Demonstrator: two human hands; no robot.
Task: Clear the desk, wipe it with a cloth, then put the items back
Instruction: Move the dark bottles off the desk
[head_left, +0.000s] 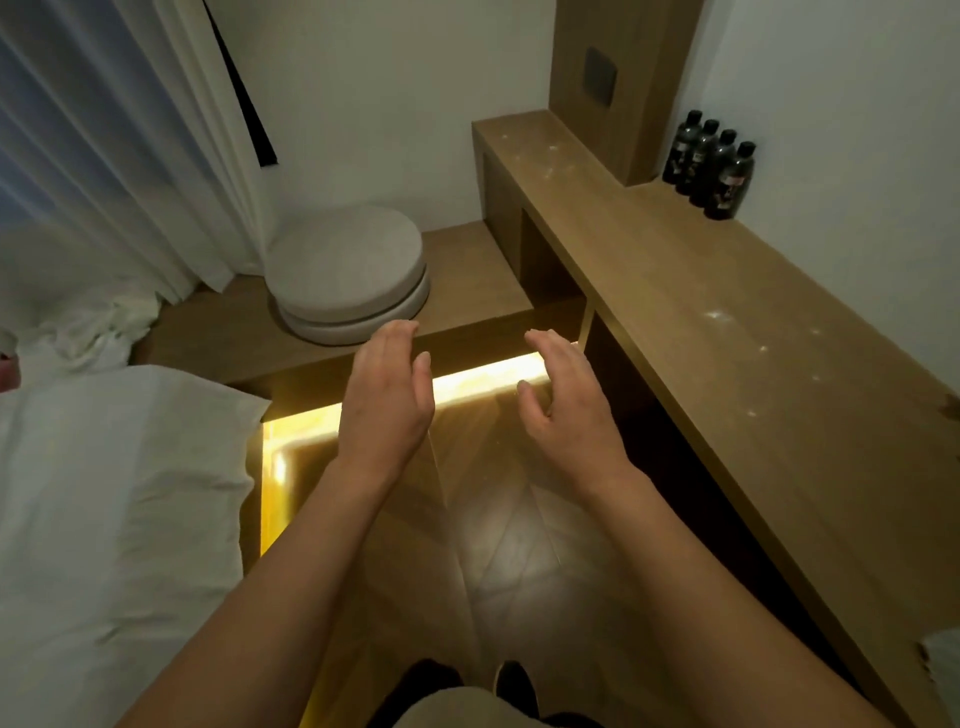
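A long wooden desk (727, 322) runs along the right wall, its top speckled with pale dusty spots. Several dark bottles (711, 166) stand in a row at the desk's far end against the wall. My left hand (387, 400) and my right hand (563, 400) hover side by side over the floor, left of the desk, palms facing each other. Both hands have relaxed fingers and hold nothing. A white thing (943, 660) peeks in at the desk's near right edge; I cannot tell what it is.
Two stacked round grey cushions (348, 275) sit on a low wooden platform (467, 260) ahead. A bed with white bedding (104, 519) fills the left. A lit yellow strip (483, 379) glows under the platform. White curtains (104, 130) hang at the far left. Wooden floor (493, 545) lies between bed and desk.
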